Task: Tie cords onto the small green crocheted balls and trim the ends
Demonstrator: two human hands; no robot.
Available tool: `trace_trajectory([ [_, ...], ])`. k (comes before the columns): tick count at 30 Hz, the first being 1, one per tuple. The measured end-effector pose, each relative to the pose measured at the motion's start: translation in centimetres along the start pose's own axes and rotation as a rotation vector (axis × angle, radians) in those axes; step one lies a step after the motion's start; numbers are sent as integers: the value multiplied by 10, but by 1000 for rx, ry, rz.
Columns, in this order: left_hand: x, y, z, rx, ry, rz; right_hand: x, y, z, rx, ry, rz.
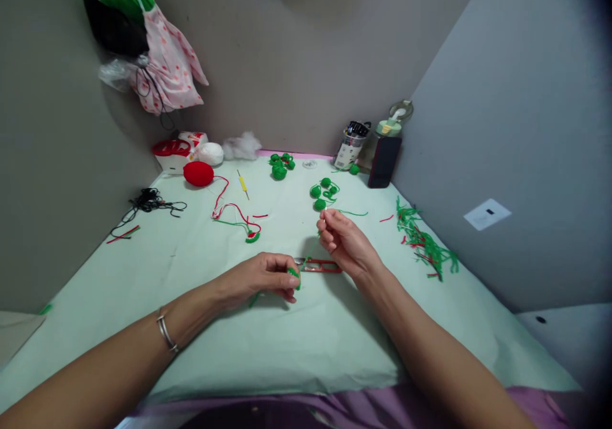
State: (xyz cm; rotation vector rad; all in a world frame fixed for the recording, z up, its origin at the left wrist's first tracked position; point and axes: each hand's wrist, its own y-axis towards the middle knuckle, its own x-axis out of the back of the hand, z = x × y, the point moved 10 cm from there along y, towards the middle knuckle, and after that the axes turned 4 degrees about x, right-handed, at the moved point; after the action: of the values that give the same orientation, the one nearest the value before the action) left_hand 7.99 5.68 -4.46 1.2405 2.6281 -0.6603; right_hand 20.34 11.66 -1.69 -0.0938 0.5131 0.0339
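Observation:
My left hand (268, 276) is closed on a small green crochet piece (295, 278), pinched between thumb and fingers low over the table. A strand of green yarn (306, 261) rises from that piece toward my right hand (342, 241). Raised higher, the right hand is closed in a pinch on a thin, pale needle, mostly hidden by the fingers. Between and below both hands lie red thread snips (325, 266). Beyond the left hand rests a red and green crochet piece (252, 236) with loose yarn tails.
Green crochet balls (319, 204) and a green cluster (280, 171) lie farther back. A yellow-handled crochet hook (242, 182), red yarn ball (198, 174) and black yarn (150, 201) are left. Yarn scraps (425, 244), a phone (385, 161) and a pen cup (349, 150) are right.

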Motion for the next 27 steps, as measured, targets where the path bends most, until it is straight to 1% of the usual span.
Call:
trace_trajectory([
  [2, 1, 0, -1, -1, -22, -3, 4, 3, -2, -3, 2, -18],
  [8, 11, 0, -9, -63, -93, -75, -1, 3, -5, 8, -103, 48],
  [11, 16, -1, -11, -76, -100, -94, -6, 1, -7, -8, -193, 79],
  [13, 18, -1, -12, -87, -104, -103, -8, 0, -8, -5, -306, 97],
  [15, 22, -1, -13, -100, -108, -117, -9, -1, -5, 30, -496, 112],
  [16, 24, 0, -13, -107, -110, -133, -8, -1, -1, 72, -629, 116],
  [19, 36, 1, -14, -125, -112, -215, -8, -4, 21, 250, -1162, 109],
  [20, 40, 1, -13, -130, -115, -246, -8, -5, 25, 283, -1339, 123],
  [21, 44, 1, -14, -138, -122, -273, -8, -6, 25, 284, -1487, 165],
  [23, 50, 1, -15, -161, -156, -314, -9, -10, 14, 215, -1660, 339],
  [25, 55, 0, -17, -186, -202, -346, -14, -18, 1, 170, -1697, 532],
  [27, 59, -2, -18, -196, -237, -377, -23, -26, -6, 184, -1676, 668],
])
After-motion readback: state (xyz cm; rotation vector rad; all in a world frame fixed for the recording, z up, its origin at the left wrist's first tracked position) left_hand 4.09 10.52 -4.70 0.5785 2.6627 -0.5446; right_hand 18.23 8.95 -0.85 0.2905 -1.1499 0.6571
